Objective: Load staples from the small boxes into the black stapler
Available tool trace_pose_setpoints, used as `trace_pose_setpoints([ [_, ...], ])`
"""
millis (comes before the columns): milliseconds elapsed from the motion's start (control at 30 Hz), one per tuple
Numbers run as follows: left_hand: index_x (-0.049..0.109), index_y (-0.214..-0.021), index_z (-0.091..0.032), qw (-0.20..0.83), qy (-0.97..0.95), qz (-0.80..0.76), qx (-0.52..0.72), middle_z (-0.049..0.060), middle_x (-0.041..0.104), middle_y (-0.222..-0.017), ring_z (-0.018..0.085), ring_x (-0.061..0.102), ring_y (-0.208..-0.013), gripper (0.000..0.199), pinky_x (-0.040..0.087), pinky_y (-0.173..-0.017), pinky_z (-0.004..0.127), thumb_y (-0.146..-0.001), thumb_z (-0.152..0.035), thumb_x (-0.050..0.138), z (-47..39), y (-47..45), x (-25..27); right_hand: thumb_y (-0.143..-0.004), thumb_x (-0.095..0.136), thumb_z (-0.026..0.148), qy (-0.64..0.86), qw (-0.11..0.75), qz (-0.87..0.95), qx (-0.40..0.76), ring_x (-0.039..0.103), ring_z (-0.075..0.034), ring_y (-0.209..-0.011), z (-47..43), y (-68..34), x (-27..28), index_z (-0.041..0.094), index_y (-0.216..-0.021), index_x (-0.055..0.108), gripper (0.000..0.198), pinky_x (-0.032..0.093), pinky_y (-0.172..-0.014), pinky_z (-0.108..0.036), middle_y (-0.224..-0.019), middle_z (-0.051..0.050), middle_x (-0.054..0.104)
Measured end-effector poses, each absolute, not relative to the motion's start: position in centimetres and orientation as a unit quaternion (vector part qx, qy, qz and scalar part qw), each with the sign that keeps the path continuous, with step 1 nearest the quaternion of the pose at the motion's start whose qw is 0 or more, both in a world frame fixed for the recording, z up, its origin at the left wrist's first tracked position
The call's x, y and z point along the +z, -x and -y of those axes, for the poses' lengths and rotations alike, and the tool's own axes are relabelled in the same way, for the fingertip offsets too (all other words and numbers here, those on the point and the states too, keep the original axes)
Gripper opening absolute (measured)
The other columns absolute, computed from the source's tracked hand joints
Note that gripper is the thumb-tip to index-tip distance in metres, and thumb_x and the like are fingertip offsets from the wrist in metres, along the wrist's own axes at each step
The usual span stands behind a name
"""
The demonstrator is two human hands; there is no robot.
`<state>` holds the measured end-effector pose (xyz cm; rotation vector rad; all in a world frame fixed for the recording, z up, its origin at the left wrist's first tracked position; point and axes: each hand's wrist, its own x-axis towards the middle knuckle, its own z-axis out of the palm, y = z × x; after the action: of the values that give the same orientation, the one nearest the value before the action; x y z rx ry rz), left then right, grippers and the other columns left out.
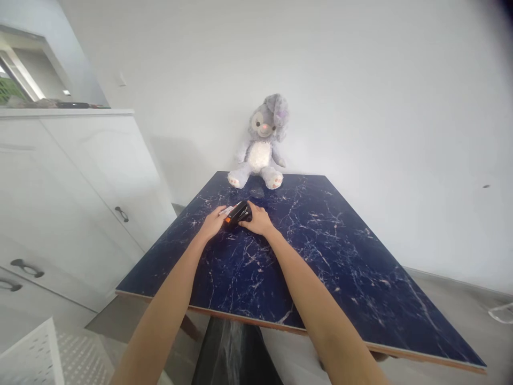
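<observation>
A small black box (239, 212) with an orange patch and some white print is between my two hands, over the far half of the dark blue marbled table (320, 246). My right hand (259, 220) grips the box's right end, with the thumb on the near side and the fingers over the far side. At the left end my left hand (214, 222) has its fingers closed on the box, beside a whitish piece (226, 210). Whether that piece is part of the box or separate, I cannot tell. Both palms' undersides are hidden.
A grey plush toy (260, 152) with a white belly sits at the table's far edge against the wall (360, 96). White cabinets (80, 176) with dark handles stand on the left. A white perforated object (52, 353) is at the lower left.
</observation>
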<state>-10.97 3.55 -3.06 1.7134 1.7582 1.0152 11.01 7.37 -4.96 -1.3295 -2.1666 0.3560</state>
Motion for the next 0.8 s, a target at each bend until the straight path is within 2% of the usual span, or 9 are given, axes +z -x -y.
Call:
trace_pose_setpoints([
  [100, 0.042, -0.151, -0.024, 0.303, -0.642, -0.604, 0.362, 0.007, 0.048, -0.153, 0.026, 0.055, -0.131, 0.064, 0.045, -0.107, 0.036, -0.087, -0.028, 0.053, -3.5, 12.0, -2.8, -0.08, 0.061, 0.031, 0.491, 0.287, 0.812, 0.135, 0.045, -0.034, -0.134, -8.9, -10.8, -5.0, 0.012, -0.157, 0.026, 0.087, 0.035, -0.11, -0.046, -0.151, -0.017, 0.046],
  [200, 0.019, -0.16, -0.026, 0.354, -0.691, -0.551, 0.307, 0.009, 0.039, -0.159, 0.027, 0.059, -0.127, 0.097, 0.05, -0.101, 0.035, -0.077, -0.029, 0.069, -3.0, 13.2, -2.3, -0.079, 0.056, 0.021, 0.483, 0.282, 0.815, 0.15, 0.047, -0.032, -0.133, -10.5, -10.6, -5.2, 0.012, -0.157, 0.025, 0.085, 0.036, -0.11, -0.045, -0.144, -0.015, 0.054],
  [300, 0.016, -0.16, -0.026, 0.302, -0.73, -0.55, 0.272, 0.011, 0.036, -0.16, 0.03, 0.053, -0.133, 0.114, 0.046, -0.107, 0.038, -0.068, -0.041, 0.081, -2.5, 13.6, -1.9, -0.079, 0.053, 0.019, 0.47, 0.279, 0.823, 0.155, 0.05, -0.03, -0.13, -11.2, -10.5, -5.5, 0.017, -0.155, 0.032, 0.079, 0.039, -0.109, -0.044, -0.134, -0.011, 0.063],
  [433, 0.028, -0.158, -0.027, 0.194, -0.744, -0.588, 0.25, 0.01, 0.043, -0.156, 0.033, 0.046, -0.139, 0.109, 0.037, -0.114, 0.041, -0.066, -0.052, 0.083, -2.3, 12.7, -1.7, -0.08, 0.052, 0.02, 0.457, 0.27, 0.835, 0.143, 0.055, -0.031, -0.124, -11.0, -10.5, -5.5, 0.017, -0.152, 0.038, 0.073, 0.041, -0.108, -0.044, -0.129, -0.012, 0.065],
  [567, 0.033, -0.156, -0.025, 0.158, -0.739, -0.608, 0.245, 0.011, 0.046, -0.154, 0.034, 0.048, -0.137, 0.106, 0.039, -0.113, 0.041, -0.067, -0.055, 0.082, -2.3, 11.6, -1.8, -0.08, 0.053, 0.021, 0.463, 0.266, 0.834, 0.139, 0.057, -0.032, -0.121, -10.4, -10.4, -5.4, 0.011, -0.152, 0.036, 0.074, 0.042, -0.106, -0.042, -0.128, -0.017, 0.064],
  [700, 0.032, -0.156, -0.023, 0.161, -0.742, -0.601, 0.251, 0.012, 0.043, -0.156, 0.035, 0.046, -0.139, 0.107, 0.037, -0.114, 0.043, -0.066, -0.05, 0.083, -2.2, 11.7, -1.8, -0.079, 0.051, 0.017, 0.48, 0.302, 0.815, 0.115, 0.054, -0.031, -0.121, -9.9, -10.3, -5.3, 0.006, -0.15, 0.036, 0.074, 0.038, -0.109, -0.04, -0.133, -0.016, 0.062],
  [800, 0.028, -0.158, -0.024, 0.225, -0.739, -0.579, 0.26, 0.011, 0.053, -0.148, 0.032, 0.057, -0.129, 0.104, 0.045, -0.108, 0.041, -0.069, -0.036, 0.081, -2.4, 12.4, -2.0, -0.079, 0.052, 0.016, 0.498, 0.312, 0.801, 0.117, 0.055, -0.03, -0.116, -9.6, -10.5, -5.3, 0.009, -0.149, 0.038, 0.071, 0.041, -0.106, -0.041, -0.124, -0.012, 0.067],
])
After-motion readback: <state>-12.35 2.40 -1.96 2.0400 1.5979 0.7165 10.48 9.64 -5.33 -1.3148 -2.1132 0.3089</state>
